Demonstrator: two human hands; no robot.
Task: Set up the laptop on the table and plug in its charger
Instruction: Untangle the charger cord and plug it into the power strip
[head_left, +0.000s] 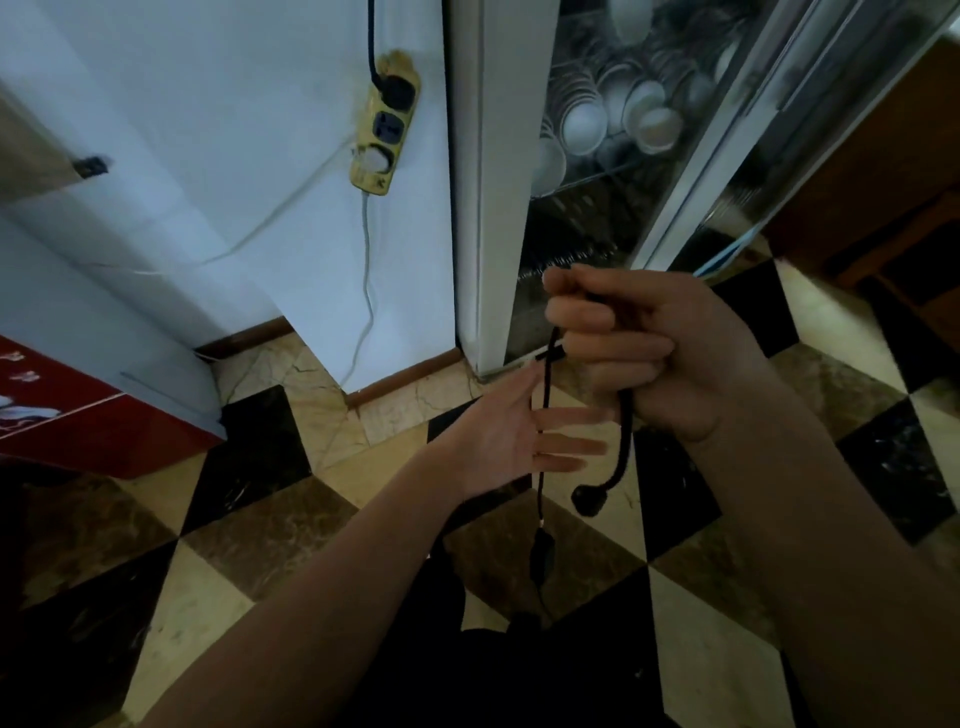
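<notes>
No laptop or table shows in frame. At centre right, your right hand curls tightly round the black cable, its plug dangling below. Your left hand, fingers spread, touches the hanging cable.

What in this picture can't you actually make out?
All in the head view:
- Laptop and table: out of frame, so setup progress cannot be judged.
- Cord: its middle is hidden inside the right hand; its lower end vanishes into dark shadow.
- Plug: blurred and dark, prongs unreadable.
- Left hand: whether it touches the cord is unclear.
- Power strip: middle socket looks free; the lowest is too blurred to tell.
- Bowls: smeared behind cabinet glass.
</notes>
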